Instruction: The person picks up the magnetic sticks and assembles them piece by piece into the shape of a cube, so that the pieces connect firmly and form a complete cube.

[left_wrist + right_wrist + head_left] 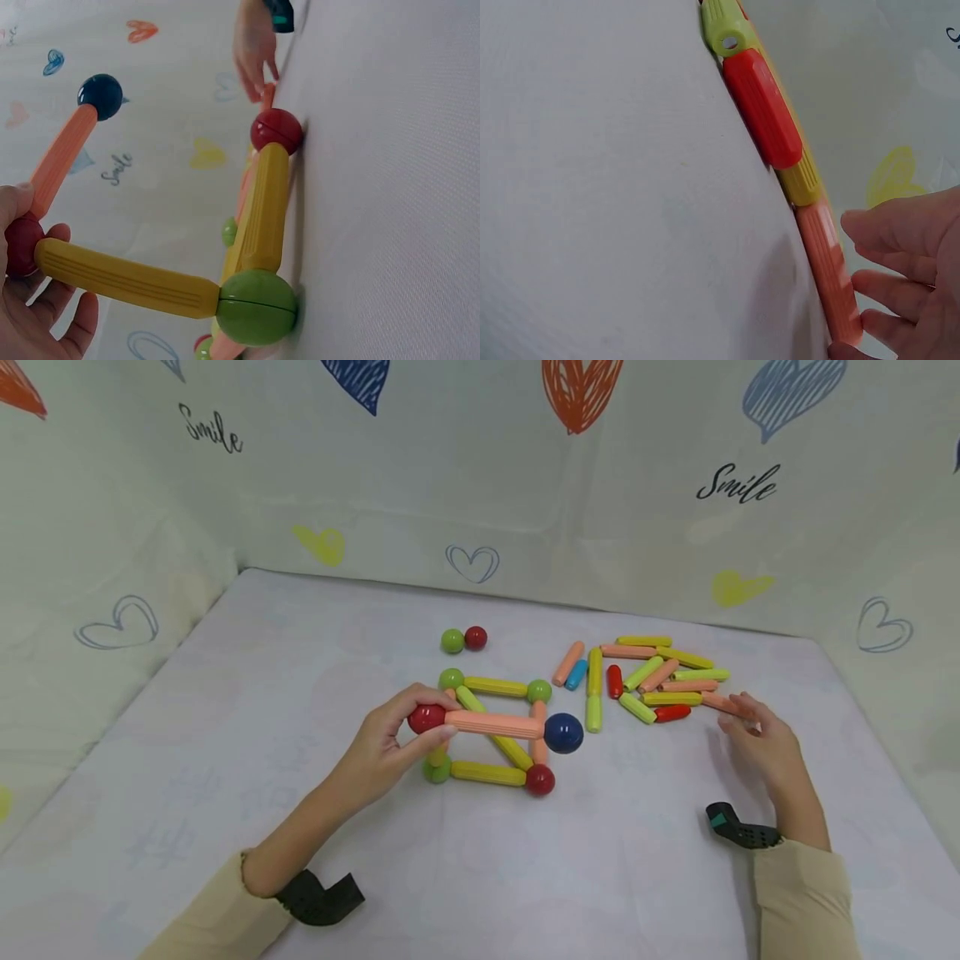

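In the head view my left hand point(390, 735) holds a red ball point(427, 717) between thumb and fingers. A salmon rod point(493, 724) sticks out of that ball, with a dark blue ball point(563, 732) on its far end. The left wrist view shows a yellow rod point(127, 277) running from the held ball down to a green ball point(257, 307) on the table. Beneath lies a square frame of rods and balls, with a yellow rod point(489, 773) along its near side. My right hand point(765, 747) pinches the end of another salmon rod point(720, 702) at the pile's right edge.
Several short and long rods, including a red rod point(672, 713) and a yellow rod point(670, 698), lie in a loose pile at right. A loose green ball point(452, 641) and red ball point(476, 637) stand behind the frame. A patterned cloth wall point(510, 493) rises behind the table.
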Motion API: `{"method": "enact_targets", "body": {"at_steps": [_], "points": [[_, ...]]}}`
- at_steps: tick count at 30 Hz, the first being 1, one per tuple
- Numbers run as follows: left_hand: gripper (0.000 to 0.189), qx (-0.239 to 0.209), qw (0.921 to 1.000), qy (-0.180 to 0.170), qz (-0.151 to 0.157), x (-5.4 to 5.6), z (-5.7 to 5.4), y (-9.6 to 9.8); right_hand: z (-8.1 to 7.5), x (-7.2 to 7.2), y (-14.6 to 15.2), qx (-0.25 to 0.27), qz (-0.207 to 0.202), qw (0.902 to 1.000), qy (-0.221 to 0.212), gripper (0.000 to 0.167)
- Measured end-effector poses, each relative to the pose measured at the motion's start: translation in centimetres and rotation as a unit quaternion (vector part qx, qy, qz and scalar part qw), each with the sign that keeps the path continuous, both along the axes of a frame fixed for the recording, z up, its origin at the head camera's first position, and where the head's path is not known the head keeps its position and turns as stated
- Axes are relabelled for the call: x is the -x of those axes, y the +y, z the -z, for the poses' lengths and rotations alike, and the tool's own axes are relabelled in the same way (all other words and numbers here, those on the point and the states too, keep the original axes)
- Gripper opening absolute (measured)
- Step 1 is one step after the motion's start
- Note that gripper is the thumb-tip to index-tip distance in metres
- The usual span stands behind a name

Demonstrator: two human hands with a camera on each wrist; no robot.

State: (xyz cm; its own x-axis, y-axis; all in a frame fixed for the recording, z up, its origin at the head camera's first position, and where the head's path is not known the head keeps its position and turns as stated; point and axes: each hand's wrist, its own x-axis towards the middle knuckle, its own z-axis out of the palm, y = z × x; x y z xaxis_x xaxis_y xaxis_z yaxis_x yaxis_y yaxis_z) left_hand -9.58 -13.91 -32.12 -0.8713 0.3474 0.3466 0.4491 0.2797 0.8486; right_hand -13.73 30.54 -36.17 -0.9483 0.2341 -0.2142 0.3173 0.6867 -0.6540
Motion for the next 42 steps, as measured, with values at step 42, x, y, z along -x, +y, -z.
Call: {"method": "enact_targets", "body": {"at_steps": [42], "points": [[0.025, 0.000, 0.9999, 0.012, -0.001, -0.1, -0.1, -0.1, -3.2, -2.4, -5.5, -0.071, -0.109, 0.9908, 0.038, 0.053]]}}
